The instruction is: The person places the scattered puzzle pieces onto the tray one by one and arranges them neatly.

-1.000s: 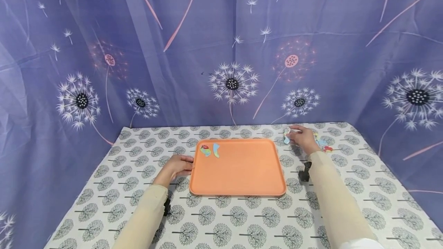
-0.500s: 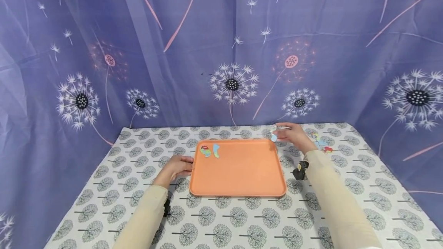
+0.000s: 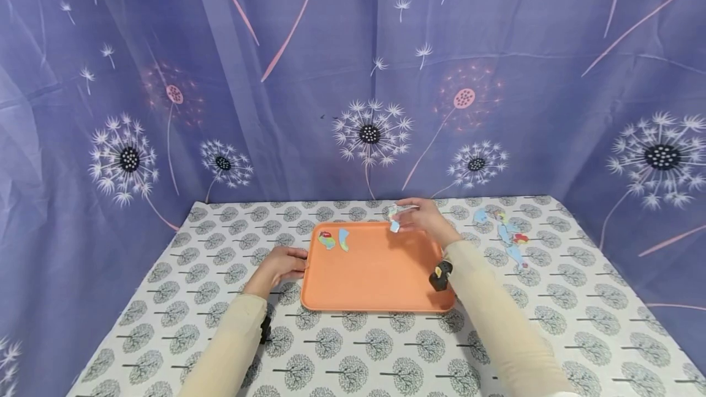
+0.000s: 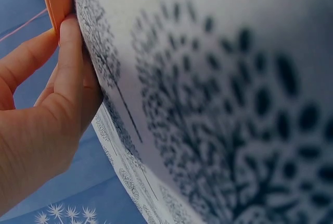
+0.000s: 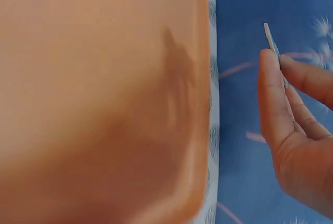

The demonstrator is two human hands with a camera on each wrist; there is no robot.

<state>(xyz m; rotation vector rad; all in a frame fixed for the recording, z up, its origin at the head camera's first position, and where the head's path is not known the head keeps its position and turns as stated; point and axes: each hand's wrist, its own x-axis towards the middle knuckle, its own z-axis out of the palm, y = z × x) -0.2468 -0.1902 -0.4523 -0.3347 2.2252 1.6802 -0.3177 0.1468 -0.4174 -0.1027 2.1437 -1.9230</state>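
Note:
My right hand (image 3: 423, 220) holds a thin, flat puzzle piece (image 3: 394, 225), pale blue on one part, above the far edge of an orange tray (image 3: 380, 274). In the right wrist view the piece (image 5: 271, 41) shows nearly edge-on, pinched between thumb and fingers, apart from the tray. At the tray's left side, my left hand (image 3: 282, 267) grips the rim; the left wrist view shows its thumb and a finger on the orange edge (image 4: 56, 0). Inside the tray's far left corner lie a red, green and blue piece (image 3: 326, 240) and a curved light-blue piece (image 3: 344, 239).
Several more puzzle pieces (image 3: 504, 235), light blue, yellow and red, lie on the tablecloth (image 3: 380, 345) right of the tray. A purple dandelion-print curtain (image 3: 298, 158) hangs behind the table and at both sides.
My right hand has carried the puzzle piece leftward, from the table right of the tray to over its far edge. More loose pieces show at the right. The left hand stays put.

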